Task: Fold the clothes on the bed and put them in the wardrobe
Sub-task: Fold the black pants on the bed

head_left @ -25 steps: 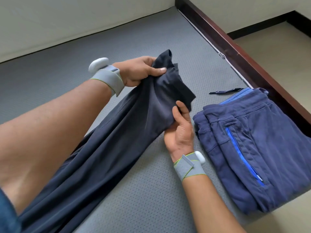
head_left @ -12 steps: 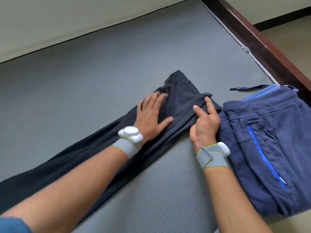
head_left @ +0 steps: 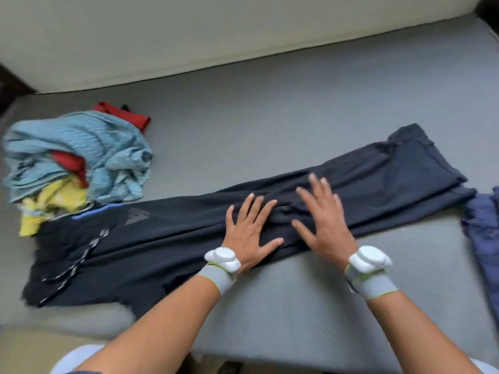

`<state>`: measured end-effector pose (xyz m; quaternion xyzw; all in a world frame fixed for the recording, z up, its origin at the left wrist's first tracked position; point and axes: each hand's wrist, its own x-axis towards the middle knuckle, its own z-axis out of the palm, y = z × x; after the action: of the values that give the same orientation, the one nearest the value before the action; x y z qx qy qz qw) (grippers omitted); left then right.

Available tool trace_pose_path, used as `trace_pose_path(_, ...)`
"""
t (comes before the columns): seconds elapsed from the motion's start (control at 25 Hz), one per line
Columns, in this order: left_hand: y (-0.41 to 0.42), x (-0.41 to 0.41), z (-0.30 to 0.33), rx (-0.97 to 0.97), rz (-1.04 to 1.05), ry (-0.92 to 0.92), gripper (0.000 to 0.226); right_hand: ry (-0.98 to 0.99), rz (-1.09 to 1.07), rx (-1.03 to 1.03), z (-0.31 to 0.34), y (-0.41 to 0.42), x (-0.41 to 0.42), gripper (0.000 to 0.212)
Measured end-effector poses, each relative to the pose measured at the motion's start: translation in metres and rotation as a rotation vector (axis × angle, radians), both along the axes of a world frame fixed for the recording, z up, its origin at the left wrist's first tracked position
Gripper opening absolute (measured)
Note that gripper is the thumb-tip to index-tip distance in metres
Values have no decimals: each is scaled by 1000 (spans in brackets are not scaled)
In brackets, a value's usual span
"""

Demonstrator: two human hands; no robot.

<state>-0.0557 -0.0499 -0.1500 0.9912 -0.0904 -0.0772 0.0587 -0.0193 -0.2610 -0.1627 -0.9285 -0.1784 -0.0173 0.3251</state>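
My two forearms reach forward over the grey bed, each with a white device strapped at the wrist. Both palms lie flat on the dark trousers, which stretch across the bed in front of me. My left hand and right hand rest side by side near the trousers' middle, fingers spread and straight, gripping nothing. To fold well, I judge I should smooth outward before doubling them over. Left of the trousers, farther off, sits an unfolded pile.
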Motion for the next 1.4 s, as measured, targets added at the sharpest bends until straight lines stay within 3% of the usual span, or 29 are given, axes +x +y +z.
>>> trace_pose_path(0.12, 91, -45, 14, -67, 260, 92, 83, 18, 228, -180, -11, 56, -37, 62)
trace_pose_path(0.24, 167, -65, 24, -171, 404, 121, 71, -4, 201, -161, 4, 99, -43, 48)
trace_pose_path(0.32, 195, -54, 25, -161, 384, 81, 61, -1, 185, -183, 13, 122, -40, 35)
trace_pose_path(0.48, 182, 9, 26, -144, 256, -11, 49, -23, 203, -329, 17, 146, -41, 32)
trace_pose_path(0.6, 148, 53, 20, -218, 156, 84, 43, -102, 232, -288, 12, 141, -48, 37)
trace_pose_path(0.68, 137, 69, 15, -221, 158, 99, 31, -143, 271, -311, 11, 140, -52, 36)
trace_pose_path(0.8, 133, 81, 9, -238, 247, 29, 16, -238, 322, -354, 11, 140, -55, 17)
trace_pose_path(0.96, 139, 93, 10, -327, 450, -76, 16, -277, 436, -388, 6, 127, -71, 16)
trace_pose_path(1.12, 145, 80, 8, -363, 370, 36, 39, -209, 383, -400, 10, 125, -84, 33)
trace_pose_path(1.32, 217, -1, 28, -290, 229, -13, 65, -157, 562, -315, 37, 204, -114, 28)
trace_pose_path(1.4, 257, -40, 27, -244, 247, -9, 71, 20, 569, -273, 39, 241, -137, 22)
